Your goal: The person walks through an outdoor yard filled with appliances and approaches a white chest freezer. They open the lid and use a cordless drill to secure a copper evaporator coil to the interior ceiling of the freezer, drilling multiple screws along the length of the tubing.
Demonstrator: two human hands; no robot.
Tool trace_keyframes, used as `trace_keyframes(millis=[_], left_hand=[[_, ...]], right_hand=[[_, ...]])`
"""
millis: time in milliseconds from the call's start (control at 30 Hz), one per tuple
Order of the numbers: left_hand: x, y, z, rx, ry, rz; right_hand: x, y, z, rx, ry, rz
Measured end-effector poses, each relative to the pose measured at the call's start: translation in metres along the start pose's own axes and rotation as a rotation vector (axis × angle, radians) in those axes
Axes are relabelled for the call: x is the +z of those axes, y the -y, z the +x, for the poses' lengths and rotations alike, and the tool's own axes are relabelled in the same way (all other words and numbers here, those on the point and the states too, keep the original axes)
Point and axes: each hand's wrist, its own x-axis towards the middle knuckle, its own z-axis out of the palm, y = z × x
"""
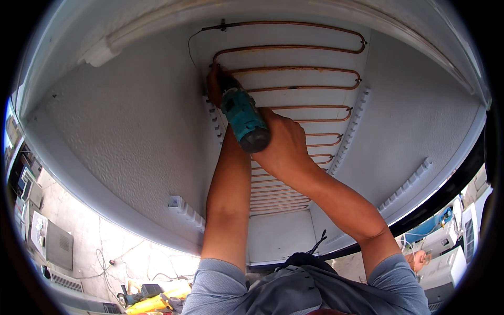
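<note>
My right hand [285,137] is wrapped round the grip of a teal and black cordless drill [244,115]. The drill's dark front end points up and left at the bends of a copper tube coil [294,68], fixed to the white back wall inside a cabinet. Up beside the drill's front end is my left hand [214,88], mostly in shadow and partly covered by the drill. Its fingers look closed near the coil's left bend; what they hold is hidden. A thin dark wire [190,44] hangs from the coil's upper left end.
White side walls carry notched shelf rails [352,131] and short ledges [185,210]. Outside at lower left lie yellow and black tools [152,302], loose cables [105,265] and a grey boxy appliance [56,244]. Another person's hand [418,260] shows at lower right, near white units.
</note>
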Motion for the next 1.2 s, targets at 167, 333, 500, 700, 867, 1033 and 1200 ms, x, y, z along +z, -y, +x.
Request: trace_keyframes(millis=[167, 333, 500, 700, 867, 1033, 1200], left_hand=[[-0.005, -0.006, -0.004, 0.088, 0.039, 0.103], [-0.008, -0.010, -0.006, 0.098, 0.063, 0.155], [-0.013, -0.016, -0.006, 0.097, 0.092, 0.207], [-0.013, -0.021, -0.010, 0.094, 0.130, 0.257], [-0.017, -0.025, -0.011, 0.084, 0.156, 0.289], [-0.022, -0.029, -0.013, 0.074, 0.171, 0.306], [-0.016, -0.026, -0.013, 0.059, 0.181, 0.307]], right_hand=[[0.003, 0.000, 0.001, -0.015, -0.012, -0.014], [0.002, 0.002, 0.001, -0.015, 0.007, -0.022], [0.004, 0.006, 0.001, -0.008, 0.011, -0.027], [0.007, 0.004, -0.001, 0.002, 0.033, -0.102], [0.009, 0.006, -0.002, -0.013, 0.045, -0.134], [0.010, 0.011, -0.003, -0.036, 0.056, -0.158], [0.008, 0.016, -0.004, -0.063, 0.048, -0.183]])
